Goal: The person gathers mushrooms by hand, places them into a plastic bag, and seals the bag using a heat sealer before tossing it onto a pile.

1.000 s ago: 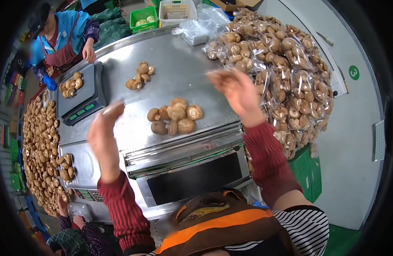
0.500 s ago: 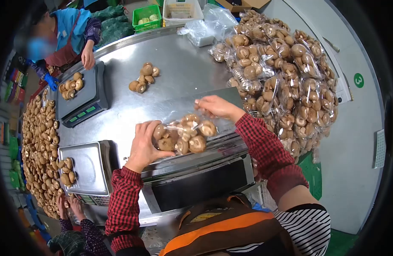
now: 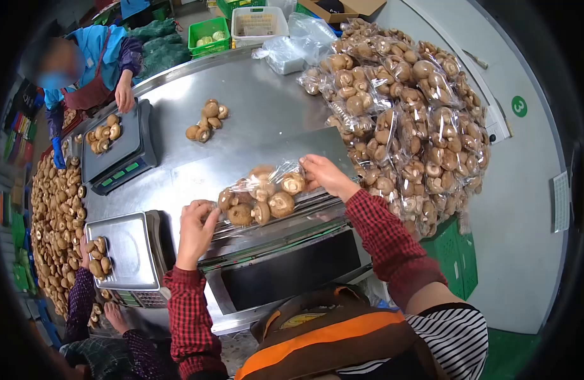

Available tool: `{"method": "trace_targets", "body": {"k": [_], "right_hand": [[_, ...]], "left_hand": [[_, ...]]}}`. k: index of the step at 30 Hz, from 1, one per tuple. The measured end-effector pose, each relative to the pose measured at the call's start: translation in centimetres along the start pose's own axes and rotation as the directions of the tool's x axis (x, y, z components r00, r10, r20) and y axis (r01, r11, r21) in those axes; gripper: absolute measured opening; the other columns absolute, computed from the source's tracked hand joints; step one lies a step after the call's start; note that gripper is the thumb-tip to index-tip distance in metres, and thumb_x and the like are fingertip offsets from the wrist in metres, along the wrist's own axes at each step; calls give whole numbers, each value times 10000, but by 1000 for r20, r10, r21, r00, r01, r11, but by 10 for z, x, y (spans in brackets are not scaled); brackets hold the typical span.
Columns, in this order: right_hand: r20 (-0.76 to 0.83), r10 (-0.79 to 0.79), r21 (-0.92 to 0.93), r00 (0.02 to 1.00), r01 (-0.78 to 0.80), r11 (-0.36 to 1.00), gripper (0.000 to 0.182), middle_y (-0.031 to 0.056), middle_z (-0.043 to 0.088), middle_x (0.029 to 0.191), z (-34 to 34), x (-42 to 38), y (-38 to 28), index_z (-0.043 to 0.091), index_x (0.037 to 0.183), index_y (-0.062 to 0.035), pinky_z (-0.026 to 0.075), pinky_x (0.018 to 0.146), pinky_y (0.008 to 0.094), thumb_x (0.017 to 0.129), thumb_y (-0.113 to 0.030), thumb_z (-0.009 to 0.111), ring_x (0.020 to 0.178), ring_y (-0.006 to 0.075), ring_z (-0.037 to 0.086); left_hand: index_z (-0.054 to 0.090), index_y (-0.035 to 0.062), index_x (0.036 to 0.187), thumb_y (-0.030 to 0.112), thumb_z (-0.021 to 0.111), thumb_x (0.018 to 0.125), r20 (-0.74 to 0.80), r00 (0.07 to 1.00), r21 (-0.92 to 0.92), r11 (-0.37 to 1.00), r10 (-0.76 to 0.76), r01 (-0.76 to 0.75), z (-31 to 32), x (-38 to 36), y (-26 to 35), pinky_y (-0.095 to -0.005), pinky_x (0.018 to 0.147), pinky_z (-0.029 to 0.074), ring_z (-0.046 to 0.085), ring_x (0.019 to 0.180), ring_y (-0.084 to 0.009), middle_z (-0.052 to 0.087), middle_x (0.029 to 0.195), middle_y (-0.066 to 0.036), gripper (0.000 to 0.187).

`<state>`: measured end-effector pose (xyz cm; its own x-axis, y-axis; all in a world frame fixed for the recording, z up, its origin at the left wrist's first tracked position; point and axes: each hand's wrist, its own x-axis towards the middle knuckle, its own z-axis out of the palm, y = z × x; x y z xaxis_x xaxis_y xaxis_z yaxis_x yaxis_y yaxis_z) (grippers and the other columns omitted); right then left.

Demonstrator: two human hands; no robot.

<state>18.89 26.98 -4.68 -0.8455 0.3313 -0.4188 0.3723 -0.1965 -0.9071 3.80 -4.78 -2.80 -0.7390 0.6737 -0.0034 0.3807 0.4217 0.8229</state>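
Several brown shiitake mushrooms (image 3: 261, 197) lie in clear plastic film (image 3: 244, 185) over the front ledge of the steel table, some with pale stems facing up. My left hand (image 3: 198, 227) is closed at the left end of the film, thumb and fingers pinched together beside the mushrooms. At the opposite end my right hand (image 3: 327, 176) pinches the film close to the rightmost mushroom. Between my hands the wrap is stretched over the mushrooms. Glare hides part of its edge.
Wrapped mushroom packs (image 3: 412, 120) are heaped at right. Two scales, one dark (image 3: 117, 152) and one silver (image 3: 124, 240), bear mushrooms at left, beside a loose mushroom pile (image 3: 54, 221). A small mushroom group (image 3: 208, 120) sits mid-table (image 3: 260, 107). Two co-workers' hands are at left.
My left hand has slid left off the mushrooms to the film's end. My right hand now grips the other end. One co-worker's blue glove moved toward the pile; another's hand reached up beside the silver scale.
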Motion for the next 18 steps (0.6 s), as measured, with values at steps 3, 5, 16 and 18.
{"method": "trace_targets", "body": {"k": [3,5,16,18], "right_hand": [[-73,96,126,993,-86,988,296,17,542,842,13,-11,-2,522,986,-39,538,580,272,1045,-313,429,693,111,584],[-179,-70,39,981,78,996,255,9,536,834,2,-24,10,506,1042,-67,530,558,288,1041,-314,441,694,111,589],[-322,190,154,928,-147,977,291,60,578,850,57,-217,62,528,1033,-35,548,567,296,1042,-309,432,718,134,591],[-460,122,55,879,-109,992,293,63,569,799,67,-231,81,535,993,-25,516,558,309,1039,-299,443,704,135,579]], "left_hand": [[581,-11,912,165,536,982,-34,994,-307,947,-108,92,18,2,1,-297,703,450,540,777,-133,573,768,-70,194],[538,-3,915,175,470,1016,-114,991,-276,960,-74,40,22,-4,23,-274,625,436,502,662,-109,546,716,-44,216],[536,40,744,300,515,1020,172,935,-136,933,-310,334,36,-118,15,-241,490,335,412,572,-34,462,618,58,380],[509,39,744,287,513,1021,198,940,-306,893,-279,330,50,-134,16,-241,513,338,408,599,-40,469,646,50,371]]}}
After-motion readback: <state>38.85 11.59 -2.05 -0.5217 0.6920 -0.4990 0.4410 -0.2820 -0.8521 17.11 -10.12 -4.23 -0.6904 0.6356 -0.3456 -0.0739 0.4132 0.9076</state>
